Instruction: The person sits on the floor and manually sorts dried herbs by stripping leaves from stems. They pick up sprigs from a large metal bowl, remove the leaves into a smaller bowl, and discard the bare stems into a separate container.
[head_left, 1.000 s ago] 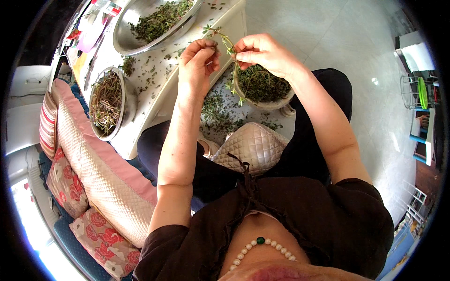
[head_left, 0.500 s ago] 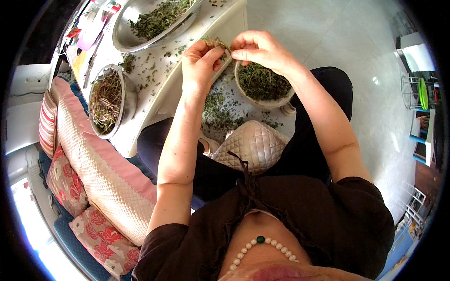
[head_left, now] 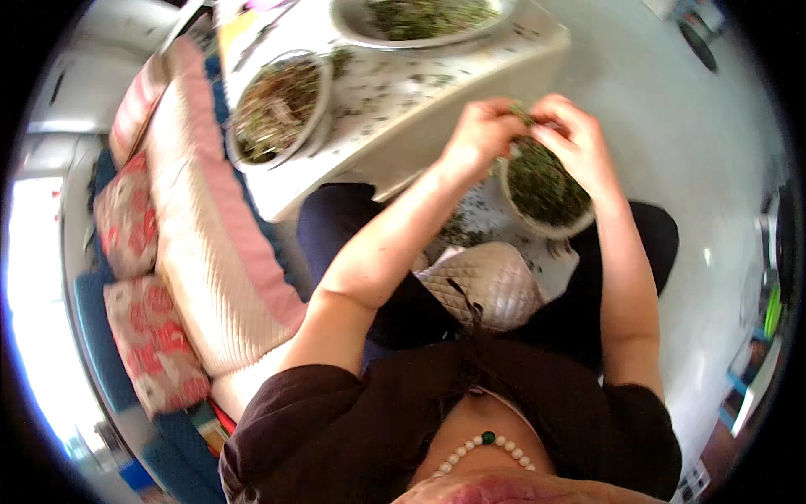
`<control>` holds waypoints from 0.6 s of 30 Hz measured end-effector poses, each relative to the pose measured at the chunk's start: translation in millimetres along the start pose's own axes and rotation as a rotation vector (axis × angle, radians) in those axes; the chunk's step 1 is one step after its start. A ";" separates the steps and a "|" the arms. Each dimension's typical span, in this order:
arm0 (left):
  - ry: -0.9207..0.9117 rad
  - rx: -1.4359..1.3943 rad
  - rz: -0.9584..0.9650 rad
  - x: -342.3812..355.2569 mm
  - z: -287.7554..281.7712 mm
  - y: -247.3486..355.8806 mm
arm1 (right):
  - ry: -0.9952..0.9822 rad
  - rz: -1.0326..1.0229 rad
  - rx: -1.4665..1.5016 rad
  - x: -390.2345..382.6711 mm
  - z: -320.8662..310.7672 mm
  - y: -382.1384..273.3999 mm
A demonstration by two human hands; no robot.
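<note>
My left hand (head_left: pixel 485 133) is closed in a pinch around a small green herb sprig (head_left: pixel 520 112). Close against it, my right hand (head_left: pixel 575 139) has bent fingers pinching at the same sprig. Both hands hover over the far edge of a pale bowl (head_left: pixel 578 232), which is heaped with dark green leaves (head_left: pixel 546 181). Motion blur and the fingers hide part of the sprig.
On the white table (head_left: pixel 369 143) stand an oval bowl (head_left: pixel 324 105) of brownish stems and a large metal basin (head_left: pixel 403 44) of greens. Leaf scraps litter the tabletop and floor. A quilted, shiny pale thing (head_left: pixel 487 281) lies between my legs; a cushioned sofa (head_left: pixel 189 227) is at left.
The whole view has shifted, so table and bowls sit higher and further right. My hands stay together at the sprig, now nearer each other and over the leaf bowl's far edge.
</note>
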State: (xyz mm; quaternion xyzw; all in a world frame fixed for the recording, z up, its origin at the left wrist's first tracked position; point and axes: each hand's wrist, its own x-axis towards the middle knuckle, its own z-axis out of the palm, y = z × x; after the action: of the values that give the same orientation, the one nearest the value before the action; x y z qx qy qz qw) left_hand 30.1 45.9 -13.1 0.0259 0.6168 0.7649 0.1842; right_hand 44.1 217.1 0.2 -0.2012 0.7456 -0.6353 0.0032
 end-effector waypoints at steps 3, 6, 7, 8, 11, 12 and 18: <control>-0.018 0.319 0.081 -7.0 -2.9 9.8 | 0.009 0.067 0.036 -0.9 4.3 8.7; 0.098 0.586 0.316 -15.9 -8.2 12.4 | 0.008 0.118 0.063 1.6 12.1 6.6; 0.129 0.630 0.366 -17.7 -9.7 14.5 | 0.011 0.125 0.065 3.1 15.5 6.5; 0.149 0.658 0.398 -18.9 -10.3 15.1 | 0.016 0.135 0.063 4.3 17.6 6.3; 0.206 0.733 0.541 -20.3 -12.5 14.3 | 0.048 0.069 0.012 8.0 25.1 5.5; 0.232 0.771 0.570 -19.7 -14.0 13.1 | 0.059 0.058 0.002 9.5 27.8 6.3; 0.313 0.820 0.584 -24.2 -20.8 16.9 | 0.119 -0.012 -0.069 12.5 43.1 3.1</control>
State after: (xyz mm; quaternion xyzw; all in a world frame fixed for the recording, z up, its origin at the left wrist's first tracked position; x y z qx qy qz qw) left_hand 42.8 16.0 2.6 0.1521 0.8526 0.4749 -0.1561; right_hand 42.9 172.9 -7.9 -0.1677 0.7648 -0.6199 -0.0520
